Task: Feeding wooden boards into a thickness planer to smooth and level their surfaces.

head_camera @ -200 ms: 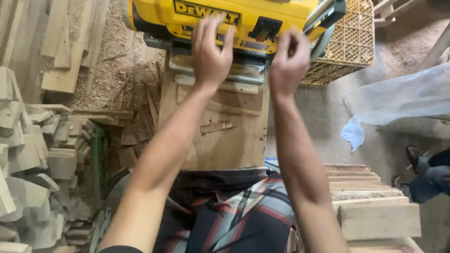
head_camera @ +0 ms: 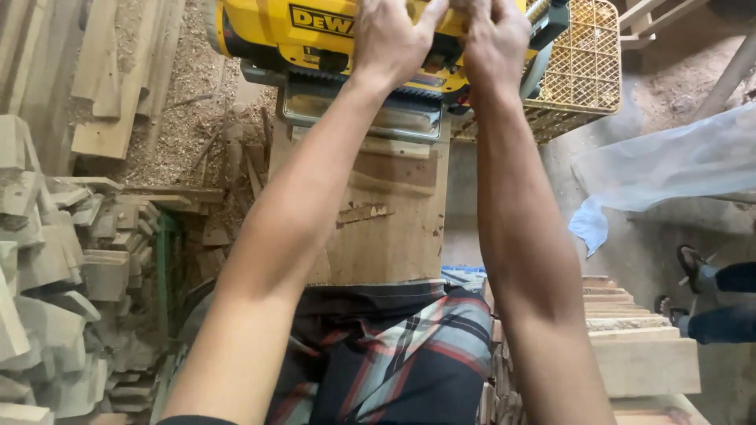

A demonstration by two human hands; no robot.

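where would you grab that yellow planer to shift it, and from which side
Probably by its top, coming from above on the near side: the yellow planer sits on a wooden stand, and the left hand and right hand rest on top.

light: soft, even daylight was recorded | shadows: faint | glare: mild sheen on the yellow planer's steel table (head_camera: 358, 118) | focus: sharp, edges slightly stretched

Wood offcut stack (head_camera: 55, 275) crowds left; board pile (head_camera: 638, 346) blocks right.
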